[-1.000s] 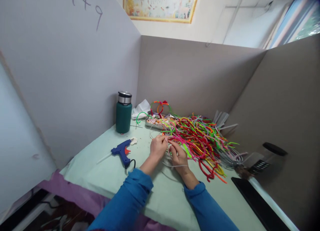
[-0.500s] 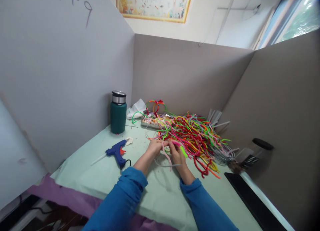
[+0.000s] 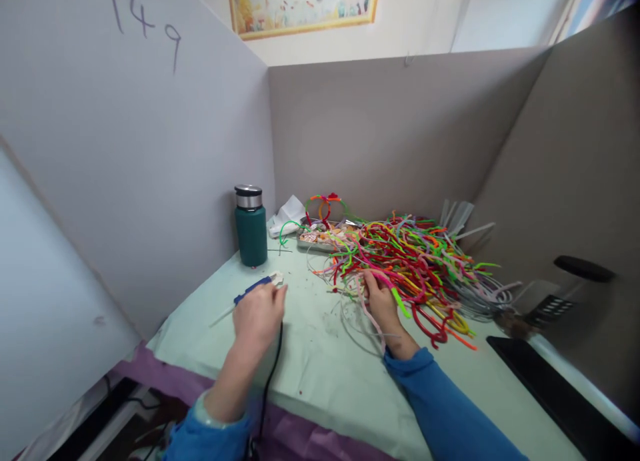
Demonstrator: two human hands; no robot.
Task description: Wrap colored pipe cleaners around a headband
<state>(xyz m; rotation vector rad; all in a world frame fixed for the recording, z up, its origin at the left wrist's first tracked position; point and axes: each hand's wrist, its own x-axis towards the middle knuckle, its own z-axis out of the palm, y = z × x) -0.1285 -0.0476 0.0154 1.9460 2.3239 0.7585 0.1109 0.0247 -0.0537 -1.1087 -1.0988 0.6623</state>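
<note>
My left hand (image 3: pixel 259 318) is closed over the handle of a blue hot glue gun (image 3: pixel 253 288); the back of the hand hides the trigger. A glue stick (image 3: pixel 223 316) pokes out of the gun's rear, and a black cord (image 3: pixel 273 374) runs down from the hand to the table's front edge. Beside the pile of coloured pipe cleaners (image 3: pixel 395 248), my right hand (image 3: pixel 383 306) pinches pipe cleaners: a pale pink one (image 3: pixel 370 318) hangs down, and a bright pink one with a green end (image 3: pixel 400 301) lies across the fingers. A thin grey loop (image 3: pixel 345 321) hangs there too.
A teal bottle (image 3: pixel 251 234) stands by the left partition. Behind are crumpled white paper (image 3: pixel 287 216), a metal tray (image 3: pixel 313 246) of small pieces and a ring-shaped pipe-cleaner piece (image 3: pixel 325 208). A black flat object (image 3: pixel 535 394) lies at right, near a black-topped container (image 3: pixel 583 268).
My left hand has left the pipe cleaners, moved left and closed on the glue gun, which has turned. My right hand keeps the pipe cleaners. The view has shifted a little.
</note>
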